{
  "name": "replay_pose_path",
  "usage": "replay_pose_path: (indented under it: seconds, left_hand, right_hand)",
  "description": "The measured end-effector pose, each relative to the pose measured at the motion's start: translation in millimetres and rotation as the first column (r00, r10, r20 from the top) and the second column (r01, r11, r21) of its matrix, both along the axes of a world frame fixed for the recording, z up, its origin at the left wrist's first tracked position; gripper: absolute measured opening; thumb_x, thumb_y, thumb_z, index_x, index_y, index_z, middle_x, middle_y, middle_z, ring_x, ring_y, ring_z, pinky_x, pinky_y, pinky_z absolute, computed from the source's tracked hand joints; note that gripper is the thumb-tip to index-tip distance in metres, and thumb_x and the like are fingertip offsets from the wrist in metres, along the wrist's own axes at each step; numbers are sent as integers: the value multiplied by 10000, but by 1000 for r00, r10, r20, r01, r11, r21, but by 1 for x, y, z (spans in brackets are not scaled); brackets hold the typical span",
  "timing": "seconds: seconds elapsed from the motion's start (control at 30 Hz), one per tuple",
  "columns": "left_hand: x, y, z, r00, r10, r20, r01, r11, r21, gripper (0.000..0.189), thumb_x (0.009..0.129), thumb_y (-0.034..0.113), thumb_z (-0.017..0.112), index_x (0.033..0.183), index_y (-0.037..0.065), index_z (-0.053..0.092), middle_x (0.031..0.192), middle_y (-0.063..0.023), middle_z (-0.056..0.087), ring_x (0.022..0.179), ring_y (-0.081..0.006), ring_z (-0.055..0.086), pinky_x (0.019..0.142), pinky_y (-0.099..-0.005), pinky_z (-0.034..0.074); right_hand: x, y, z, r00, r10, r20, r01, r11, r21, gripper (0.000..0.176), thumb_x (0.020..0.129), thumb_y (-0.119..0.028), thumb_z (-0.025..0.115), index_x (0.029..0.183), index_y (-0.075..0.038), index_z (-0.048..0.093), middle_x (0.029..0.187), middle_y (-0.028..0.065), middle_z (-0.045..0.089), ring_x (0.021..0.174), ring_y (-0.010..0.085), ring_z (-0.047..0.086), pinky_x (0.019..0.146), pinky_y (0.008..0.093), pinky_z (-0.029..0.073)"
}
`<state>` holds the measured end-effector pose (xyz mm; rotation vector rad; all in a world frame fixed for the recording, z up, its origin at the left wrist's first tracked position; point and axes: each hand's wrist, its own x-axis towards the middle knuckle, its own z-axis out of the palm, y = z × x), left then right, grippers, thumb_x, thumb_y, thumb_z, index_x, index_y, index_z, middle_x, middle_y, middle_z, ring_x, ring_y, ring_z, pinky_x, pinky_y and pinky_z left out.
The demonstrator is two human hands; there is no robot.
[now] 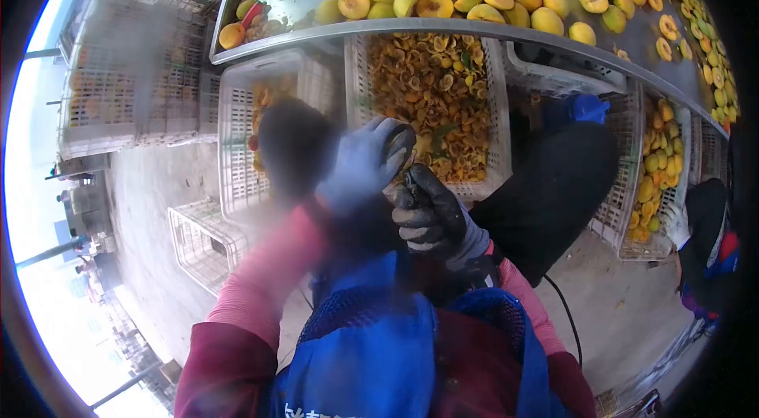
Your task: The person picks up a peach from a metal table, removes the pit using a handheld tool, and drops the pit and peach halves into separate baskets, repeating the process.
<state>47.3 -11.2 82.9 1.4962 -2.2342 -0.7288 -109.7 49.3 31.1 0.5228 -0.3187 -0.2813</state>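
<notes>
Both of my hands wear gloves and meet above my lap. My left hand (365,161), in a grey-blue glove, has its fingers curled, and what lies inside them is too blurred to name. My right hand (433,216), in a dark glove with grey fingers, is closed around a small dark thing that I cannot make out, its tip close to the left fingers. Just beyond the hands is a white crate (496,102) with brownish-orange fruit scraps (427,78). Halved and whole yellow fruit (435,4) lies on the metal table (308,22) above it.
Stacked crates (134,70) stand at the left, and a white crate (207,244) sits on the floor below them. Another crate (621,224) at the right holds yellow fruit (658,165). A co-worker's gloved hand (674,226) is beside it. A black cable (565,303) crosses the floor.
</notes>
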Motion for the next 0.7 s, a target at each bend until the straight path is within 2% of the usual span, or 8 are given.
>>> replay_pose_path:
  seconds: [0.1,0.13,0.27,0.33,0.4,0.47,0.6,0.7]
  left_hand:
    - [-11,4,-12,932,201,-303,-196,979,47,305,872,204,475,1040,-41,545,887,-128,592,765,-209,573,710,-314,469]
    - [-19,12,-6,771,409,-488,-190,879,436,320,912,259,460,1011,-27,563,866,-69,595,744,-163,557,691,-289,462]
    - [-27,9,-3,656,518,-549,-123,791,599,328,954,298,439,960,5,586,799,-18,590,699,-95,543,644,-227,441]
    - [-29,10,-7,216,672,-709,259,660,705,326,959,292,428,928,10,590,780,-11,585,673,-87,533,615,-217,429]
    - [-27,11,-10,162,697,-699,226,663,714,328,956,299,430,910,18,594,768,-10,583,666,-91,534,606,-220,430]
    - [-22,4,-14,519,618,-591,-224,765,604,332,946,322,446,907,29,598,761,-17,585,680,-105,547,615,-235,443]
    - [31,-10,4,525,602,-601,-674,726,139,337,927,323,481,995,10,587,868,-70,588,808,-148,562,734,-266,459]
    - [107,-40,33,674,713,-194,-729,601,-328,349,889,285,559,1081,-6,564,992,-142,579,922,-198,565,799,-316,461]
  right_hand:
    - [-4,-1,3,1000,6,-8,-6,1000,-27,526,922,-564,270,905,-104,525,586,-12,375,449,130,357,385,276,327]
    - [-5,-4,4,1000,3,-21,-5,998,-59,521,925,-559,268,893,-105,522,578,-13,373,443,129,356,380,272,324]
    - [-8,-4,14,984,-116,-137,83,971,-225,497,911,-556,357,852,-89,516,535,-23,376,385,68,328,309,213,273]
    - [-9,-10,19,973,-169,-158,110,939,-327,501,908,-561,360,855,-87,517,537,-18,389,387,75,338,309,216,283]
    - [-10,-13,17,972,-168,-164,114,948,-298,508,909,-562,349,858,-91,529,535,-16,396,394,81,352,315,222,299]
    - [-15,-18,11,963,-191,-187,146,961,-234,512,911,-565,340,864,-95,539,534,-17,400,400,87,360,324,231,312]
    - [-22,-10,-25,948,-140,-285,150,989,14,506,911,-572,327,904,-119,551,543,-27,391,414,94,363,348,252,321]
    - [-16,-17,-17,945,-107,-308,89,993,-72,478,906,-572,341,900,-150,566,562,-38,378,438,97,356,364,255,307]
